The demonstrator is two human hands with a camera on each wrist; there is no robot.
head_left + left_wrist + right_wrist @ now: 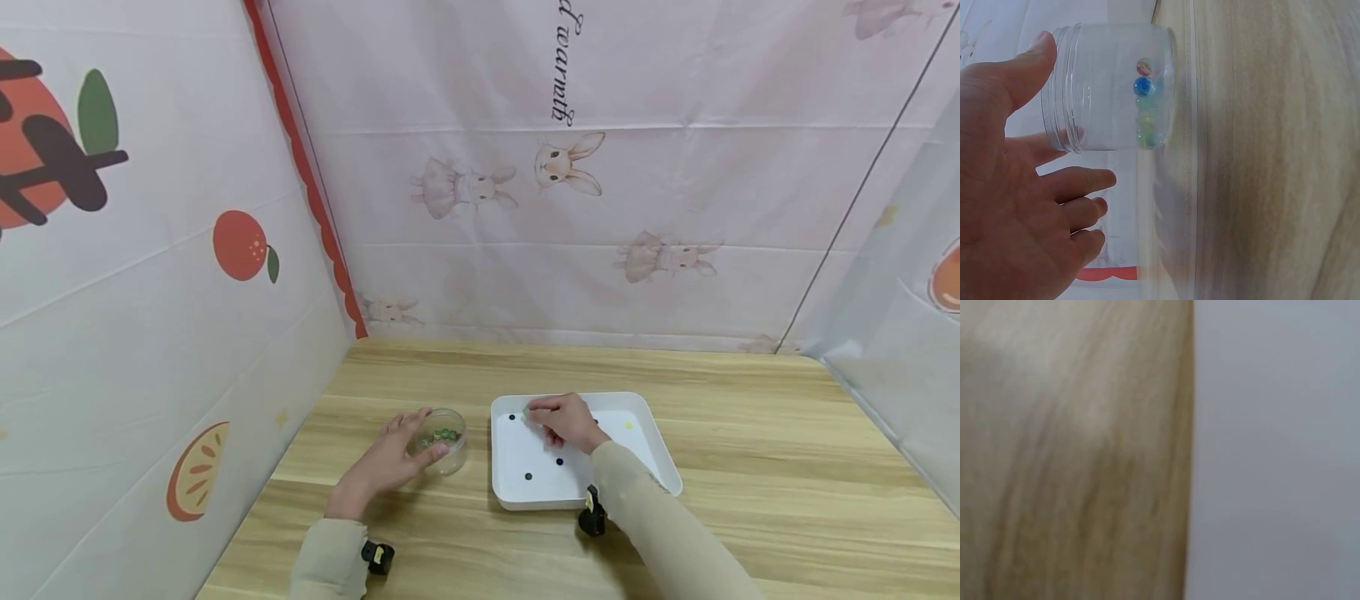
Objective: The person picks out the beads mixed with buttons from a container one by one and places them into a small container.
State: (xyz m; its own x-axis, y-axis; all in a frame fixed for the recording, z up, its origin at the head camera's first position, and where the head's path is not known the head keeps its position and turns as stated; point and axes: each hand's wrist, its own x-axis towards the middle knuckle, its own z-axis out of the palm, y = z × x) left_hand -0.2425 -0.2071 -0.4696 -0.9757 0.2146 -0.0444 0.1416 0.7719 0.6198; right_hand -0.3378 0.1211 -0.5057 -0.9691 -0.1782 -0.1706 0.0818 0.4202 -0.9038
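Thumb and index finger of my left hand [392,457] hold the rim of a clear plastic jar [1107,87] standing on the table; the other fingers are loosely bent beside it. Several glass marbles [1142,86], green, blue and reddish, lie at the jar's bottom. My right hand [572,423] is over the far part of a white tray [543,503], pinching a small pale greenish marble [527,412] at its fingertips. Small black dots [559,462] and a yellow dot [628,426] show on the tray floor. The right wrist view catches only the tray's side and tabletop.
The wood-grain table [795,467] runs under both containers, with the jar left of the tray. A printed cloth [480,283] hangs behind the table, and more cloth walls stand at left and right.
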